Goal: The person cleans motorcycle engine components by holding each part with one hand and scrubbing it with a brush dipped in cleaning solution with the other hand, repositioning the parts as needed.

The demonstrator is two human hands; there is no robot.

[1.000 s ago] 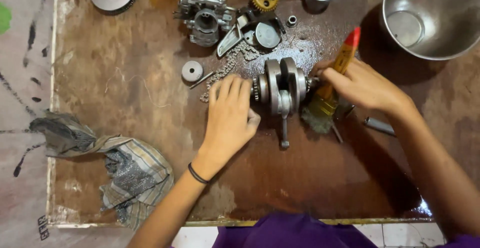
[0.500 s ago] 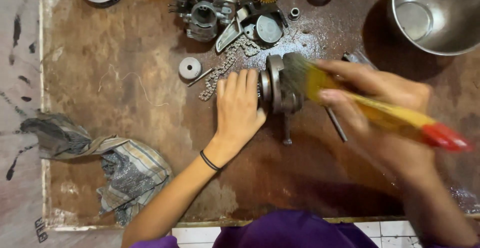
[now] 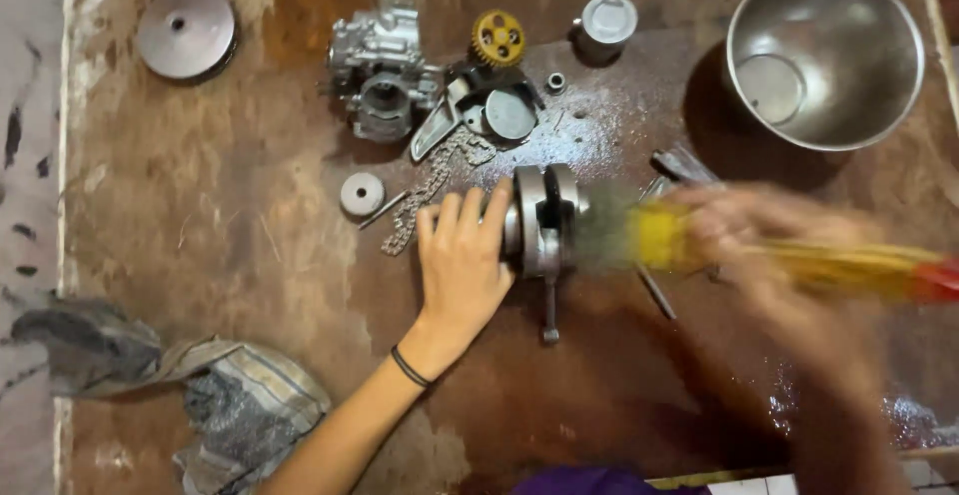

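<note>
Head view: worn, oil-stained brown wooden board (image 3: 200, 255) fills the frame, a wet greasy patch spreading around the grey metal crankshaft with its connecting rod (image 3: 544, 225) at centre, pale paint-flecked floor along the board's left edge. Left hand (image 3: 465, 265) lies flat, fingers pressed against the crankshaft's left side; right hand (image 3: 789, 255), blurred, is wrapped round a yellow brush with a red handle end (image 3: 799, 255), bristles at the crankshaft's right side. Up-right of the crankshaft sits a round steel bowl (image 3: 849, 15), above it a grey engine casting (image 3: 385, 70) and yellow gear (image 3: 497, 37), far up-left a flat metal disc (image 3: 187, 30), down-left a crumpled striped rag (image 3: 230, 410).
</note>
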